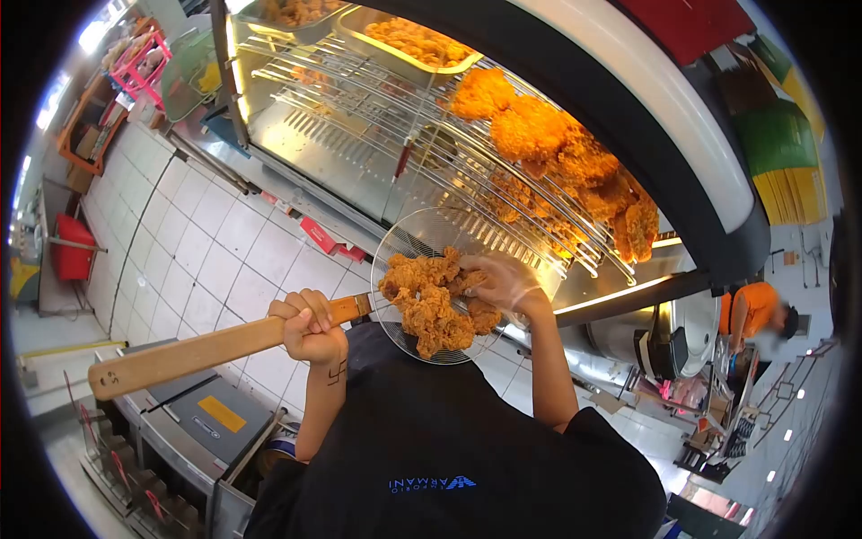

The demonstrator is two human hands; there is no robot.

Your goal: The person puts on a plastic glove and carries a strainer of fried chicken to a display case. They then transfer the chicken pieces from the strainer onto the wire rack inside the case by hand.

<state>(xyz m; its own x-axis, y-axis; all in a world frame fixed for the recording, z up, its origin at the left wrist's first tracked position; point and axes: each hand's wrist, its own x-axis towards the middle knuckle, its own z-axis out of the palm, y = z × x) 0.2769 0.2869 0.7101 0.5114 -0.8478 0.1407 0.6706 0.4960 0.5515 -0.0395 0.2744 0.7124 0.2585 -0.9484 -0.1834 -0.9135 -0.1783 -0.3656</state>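
Note:
My left hand [310, 325] is wrapped round the long wooden handle [197, 359] of a wire-mesh skimmer [392, 316]. Several pieces of crumbed fried chicken [435, 314] lie in its round basket, held in front of my chest. Over the basket's right side, my right hand [503, 283] closes on one piece of fried chicken [469, 280]; motion smears the fingers somewhat, and a thin clear glove seems to cover them. Just beyond the skimmer stands a lit display warmer [314, 166], its wire rack [359, 99] bearing large fried chicken pieces [530, 130] on the right.
A metal tray [359, 20] of small fried pieces sits on the rack's far side. Tongs with a dark red grip [403, 160] rest in the warmer. Grey fryer-like equipment [202, 431] stands at lower left. A person in orange [754, 310] is far right.

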